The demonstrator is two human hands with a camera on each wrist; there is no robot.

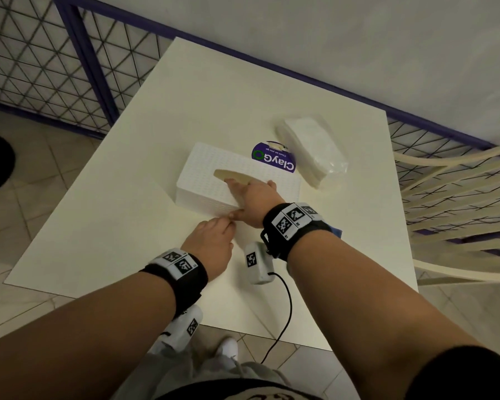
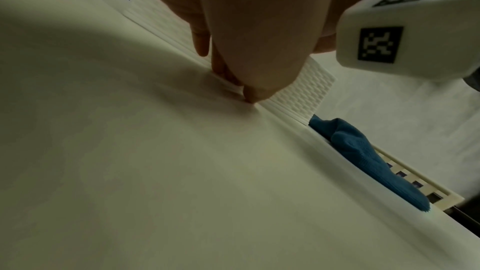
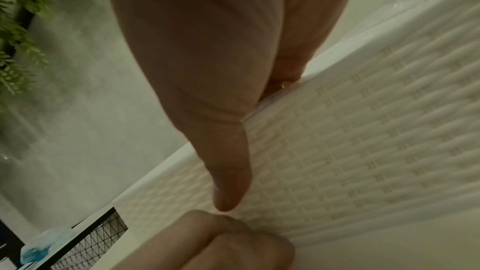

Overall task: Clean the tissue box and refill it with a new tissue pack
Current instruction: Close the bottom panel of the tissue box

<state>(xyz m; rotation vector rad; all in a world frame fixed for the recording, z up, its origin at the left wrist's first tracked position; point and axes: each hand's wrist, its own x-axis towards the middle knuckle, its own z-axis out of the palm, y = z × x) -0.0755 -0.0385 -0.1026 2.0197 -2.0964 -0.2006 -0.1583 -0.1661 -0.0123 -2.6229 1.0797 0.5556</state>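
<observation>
Tissue box (image 1: 205, 168) sits mid-table (image 1: 122, 226), slot up. The right hand (image 1: 253, 199) clasps its near top edge, fingers flat on the lid up to the slot and thumb down the near wall, I'd guess to pin it. The left hand (image 1: 211, 245), fingers pressed together, pokes its tips at the bottom seam, probably to pop the base off. New tissue pack (image 1: 312, 151) waits at 2 o'clock, purple ClayGo pack (image 1: 274, 160) at 1, blue cloth (image 2: 358, 151) at 4, all handy.

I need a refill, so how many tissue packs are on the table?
1: a plastic-wrapped tissue pack lies on the table, just right of the tissue box. Its inside is hidden, so more could be there.
</observation>
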